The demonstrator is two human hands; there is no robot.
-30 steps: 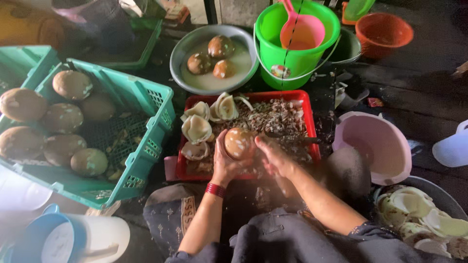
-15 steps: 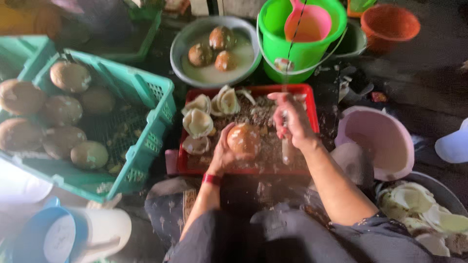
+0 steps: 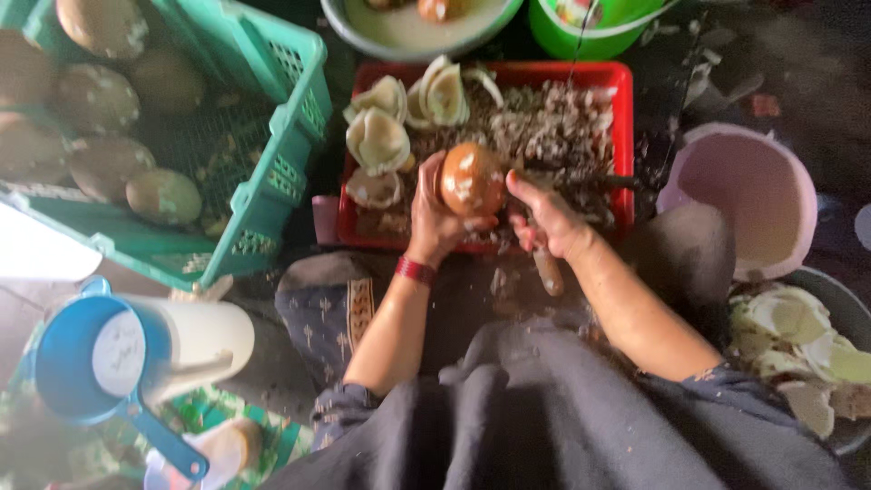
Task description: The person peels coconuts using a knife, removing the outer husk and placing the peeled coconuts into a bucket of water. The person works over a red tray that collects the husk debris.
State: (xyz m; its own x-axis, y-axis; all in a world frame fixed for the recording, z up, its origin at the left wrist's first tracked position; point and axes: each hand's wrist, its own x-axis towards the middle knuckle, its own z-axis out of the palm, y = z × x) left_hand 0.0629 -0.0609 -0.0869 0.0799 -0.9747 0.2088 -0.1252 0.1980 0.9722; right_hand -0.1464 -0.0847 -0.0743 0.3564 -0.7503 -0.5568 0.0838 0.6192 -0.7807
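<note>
My left hand point(image 3: 432, 216) cups a round brown peeled coconut point(image 3: 470, 177) over a red tray point(image 3: 621, 136). My right hand point(image 3: 547, 220) grips a knife by its wooden handle point(image 3: 547, 271); the dark blade point(image 3: 599, 181) lies across the tray, right beside the coconut. The tray holds husk shavings and several pale coconut shell pieces point(image 3: 379, 139). A red band is on my left wrist.
A teal crate point(image 3: 272, 172) with several unpeeled coconuts stands at the left. A grey bowl point(image 3: 399, 32) and green bucket point(image 3: 581, 36) are behind the tray. A pink basin point(image 3: 758, 195) and a bowl of white scraps point(image 3: 807, 345) sit at the right. A blue scoop point(image 3: 86, 363) is bottom left.
My right hand was raised above the tray half a second ago; it has come down to the coconut with the knife. The view has moved closer.
</note>
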